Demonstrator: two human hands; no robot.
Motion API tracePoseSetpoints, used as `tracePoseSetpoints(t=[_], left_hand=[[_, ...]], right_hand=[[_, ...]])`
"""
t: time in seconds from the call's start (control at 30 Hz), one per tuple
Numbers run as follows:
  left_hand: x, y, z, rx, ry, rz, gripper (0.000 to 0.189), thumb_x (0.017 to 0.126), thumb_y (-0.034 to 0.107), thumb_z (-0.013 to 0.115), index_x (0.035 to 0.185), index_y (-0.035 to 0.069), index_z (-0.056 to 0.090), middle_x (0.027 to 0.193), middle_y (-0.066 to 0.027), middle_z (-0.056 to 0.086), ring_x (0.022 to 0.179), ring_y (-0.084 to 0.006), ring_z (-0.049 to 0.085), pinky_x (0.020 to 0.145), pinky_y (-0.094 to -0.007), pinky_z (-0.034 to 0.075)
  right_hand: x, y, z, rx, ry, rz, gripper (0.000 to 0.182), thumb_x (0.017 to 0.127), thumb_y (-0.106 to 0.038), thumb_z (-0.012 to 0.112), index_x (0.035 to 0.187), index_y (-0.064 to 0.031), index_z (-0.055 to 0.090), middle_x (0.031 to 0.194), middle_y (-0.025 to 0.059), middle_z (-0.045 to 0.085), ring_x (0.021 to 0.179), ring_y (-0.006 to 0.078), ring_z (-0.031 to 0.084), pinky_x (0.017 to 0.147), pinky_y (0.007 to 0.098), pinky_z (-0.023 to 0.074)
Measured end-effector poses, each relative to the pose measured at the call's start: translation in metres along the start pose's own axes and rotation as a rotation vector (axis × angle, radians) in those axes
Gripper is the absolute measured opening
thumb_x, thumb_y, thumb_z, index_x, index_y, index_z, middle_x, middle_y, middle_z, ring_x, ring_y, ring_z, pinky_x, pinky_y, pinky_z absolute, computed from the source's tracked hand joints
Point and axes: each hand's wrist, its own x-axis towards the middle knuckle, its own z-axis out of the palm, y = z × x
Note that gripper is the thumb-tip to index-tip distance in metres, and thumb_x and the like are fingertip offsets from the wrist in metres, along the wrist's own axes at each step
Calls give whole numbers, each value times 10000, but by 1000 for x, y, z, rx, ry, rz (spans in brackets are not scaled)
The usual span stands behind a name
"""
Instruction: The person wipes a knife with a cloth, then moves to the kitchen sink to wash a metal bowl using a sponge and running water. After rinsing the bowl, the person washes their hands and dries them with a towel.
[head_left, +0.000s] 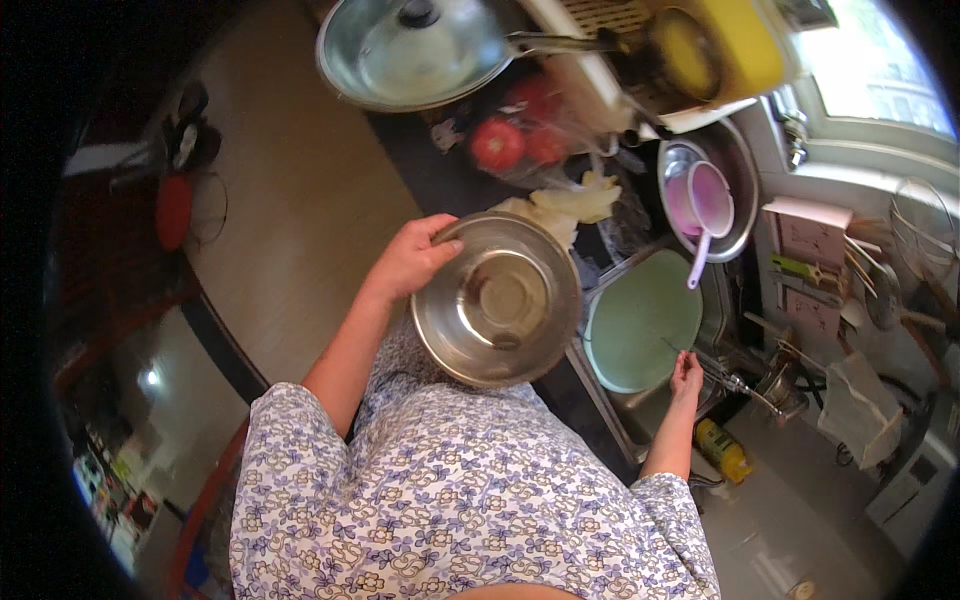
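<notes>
My left hand (414, 259) grips the rim of a stainless steel bowl (512, 300), thumb over the edge and fingers beneath. The bowl is tilted so its inside faces up at me, in front of my body; a little wetness or shine shows at its bottom. My right hand (686, 373) is at the near right edge of a pale green basin (645, 322), which sits in the steel sink (637, 412). Its fingers are bunched beside a thin metal piece (716, 373); whether they hold it is too small to tell.
Beyond the sink, a lilac strainer or ladle (709, 199) lies in a large metal basin (746, 172). Red tomatoes (498, 144) in a plastic bag, a lidded pan (420, 60) and a yellow rack (750, 45) occupy the counter. A yellow bottle (721, 450) lies right of the sink.
</notes>
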Motion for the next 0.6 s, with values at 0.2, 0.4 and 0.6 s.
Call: tracePoseSetpoints(t=[0.2,0.4,0.6], left_hand=[[20,113,46,109,26,258,274,785,98,552,1039,-3,557,894,-31,585,867,-104,513,780,-242,419],[31,243,34,-14,222,500,369,775,96,529,1133,11,509,989,-74,593,861,-150,575,758,-258,459],[121,291,11,387,219,448,424,794,68,500,1206,-10,435,1054,-117,568,898,-192,572,761,-293,485]], right_hand=[[-18,13,10,122,-61,-48,152,875,-108,517,881,42,543,851,139,593,820,235,608,693,286,543],[-32,11,3,165,-72,-104,302,920,-283,443,946,3,540,918,113,565,841,224,580,708,300,505],[-14,13,-3,79,-107,-173,405,915,-401,417,996,-19,526,947,83,540,825,200,564,717,312,493]])
